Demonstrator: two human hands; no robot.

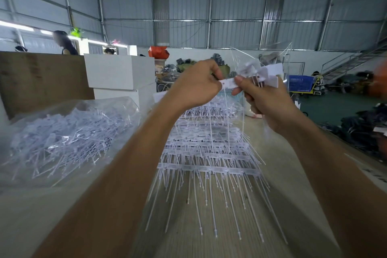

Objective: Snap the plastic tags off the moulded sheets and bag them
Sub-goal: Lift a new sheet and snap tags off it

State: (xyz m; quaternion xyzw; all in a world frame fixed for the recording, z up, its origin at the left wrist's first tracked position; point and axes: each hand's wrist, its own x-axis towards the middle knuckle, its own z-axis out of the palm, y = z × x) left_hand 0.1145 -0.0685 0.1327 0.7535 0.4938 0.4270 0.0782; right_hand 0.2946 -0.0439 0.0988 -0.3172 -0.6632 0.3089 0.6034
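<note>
Hands are raised close together above the table (209, 241), almost touching, both working one white tag (229, 83). The left hand (196, 86) has its fingers curled, pinching the tag's left end between thumb and fingertips. The right hand (266, 100) pinches the same tag just beside it, and its curled fingers also grip a bunch of loose tags (266, 75) fanned out above and to the right of its knuckles. Thin white tails hang from the bunch down past the right wrist. A clear plastic bag (270, 52) stands up just behind the right hand; whether that hand holds it cannot be told.

Below and beyond both hands, between the forearms, lie the moulded sheets (209, 153), stacked in overlapping rows on the table with their long tails pointing toward the person. Left of the left forearm, well apart from the hand, sits a large clear bag (62, 138) filled with white plastic pieces.
</note>
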